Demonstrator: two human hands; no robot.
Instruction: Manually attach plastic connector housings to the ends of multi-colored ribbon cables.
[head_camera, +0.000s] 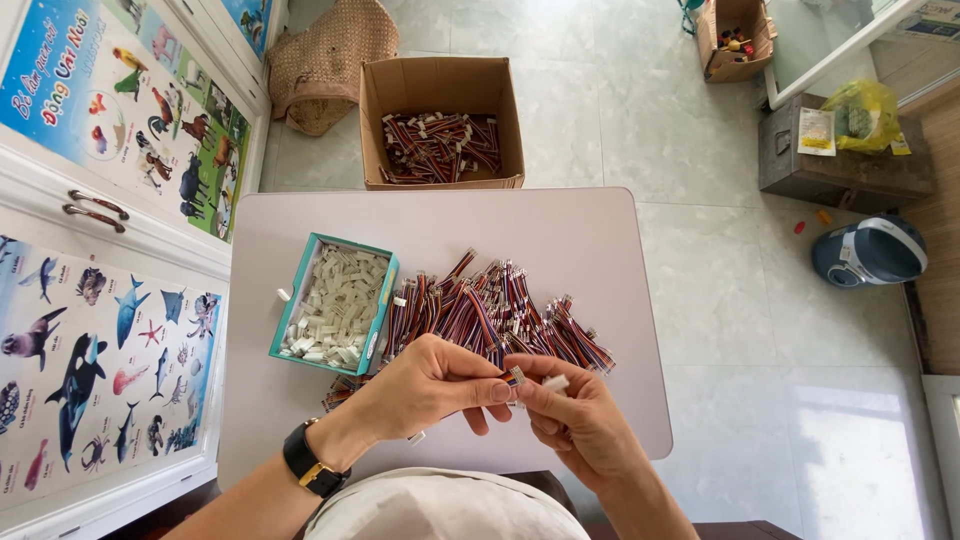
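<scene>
My left hand (425, 385) pinches the end of a short multicoloured wire harness (512, 376) between thumb and fingers; a black watch sits on that wrist. My right hand (575, 415) holds a small white plastic connector (555, 382) right beside the wire's end. Both hands hover over the near edge of a pale tabletop (580, 230). Just beyond them lies a heap of several similar striped wire bundles (490, 305). A teal box (335, 303) filled with white connectors stands left of the heap.
A cardboard box (440, 120) with more wire bundles sits on the tiled floor beyond the table. A woven bag (325, 60), a grey metal case (845, 160) with a yellow bag, a blue round appliance (868, 252) and animal posters (110, 300) on the left doors surround it.
</scene>
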